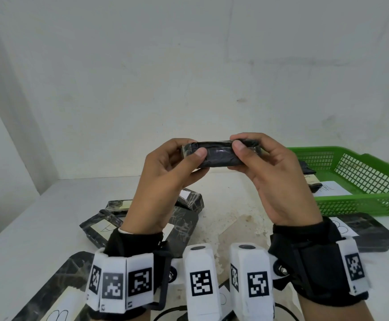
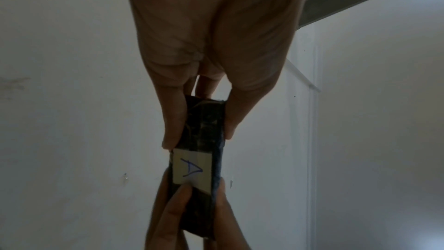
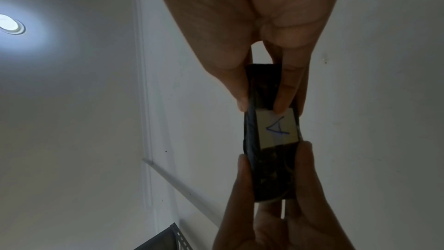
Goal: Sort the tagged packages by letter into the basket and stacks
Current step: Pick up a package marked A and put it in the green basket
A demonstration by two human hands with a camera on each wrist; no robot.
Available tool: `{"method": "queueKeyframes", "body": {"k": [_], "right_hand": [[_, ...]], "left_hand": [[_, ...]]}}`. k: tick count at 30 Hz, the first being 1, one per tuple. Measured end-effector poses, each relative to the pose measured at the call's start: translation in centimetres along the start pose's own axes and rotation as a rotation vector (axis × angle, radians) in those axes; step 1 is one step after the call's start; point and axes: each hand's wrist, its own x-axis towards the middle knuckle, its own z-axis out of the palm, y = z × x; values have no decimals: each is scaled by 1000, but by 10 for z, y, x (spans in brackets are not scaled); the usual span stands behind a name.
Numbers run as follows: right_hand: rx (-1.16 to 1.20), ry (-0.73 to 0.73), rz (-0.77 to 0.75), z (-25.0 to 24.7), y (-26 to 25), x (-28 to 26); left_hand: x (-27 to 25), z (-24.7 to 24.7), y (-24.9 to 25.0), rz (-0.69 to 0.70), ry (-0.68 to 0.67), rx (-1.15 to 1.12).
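Note:
A small dark wrapped package (image 1: 220,154) is held up above the table between both hands. My left hand (image 1: 179,158) pinches its left end and my right hand (image 1: 246,154) pinches its right end. In the wrist views its far face carries a white tag (image 2: 192,168) (image 3: 277,128) with a blue letter A. The green basket (image 1: 360,205) stands at the right with dark packages and a white sheet inside. Several tagged dark packages lie on the table below, one marked A (image 1: 98,228), two marked B (image 1: 362,230) (image 1: 56,295).
The white table (image 1: 235,218) meets a white wall behind and at the left. More packages (image 1: 188,198) lie under my left wrist. Black cables (image 1: 170,312) run along the near edge. Stained bare table shows between the two forearms.

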Motion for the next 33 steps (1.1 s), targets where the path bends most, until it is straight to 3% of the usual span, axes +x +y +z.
{"method": "queueKeyframes", "body": {"k": [8, 15, 21, 28, 33], "right_hand": [[40, -37, 36, 4, -3, -1], [-26, 17, 8, 2, 5, 0], [41, -71, 82, 5, 6, 0], [-83, 2, -12, 5, 12, 0], [-8, -75, 71, 4, 3, 0]], "left_hand": [[0, -3, 3, -2, 24, 19], [-2, 2, 2, -1, 49, 105], [1, -1, -3, 32, 151, 137], [2, -5, -3, -25, 79, 71], [2, -10, 0, -18, 79, 65]]}}
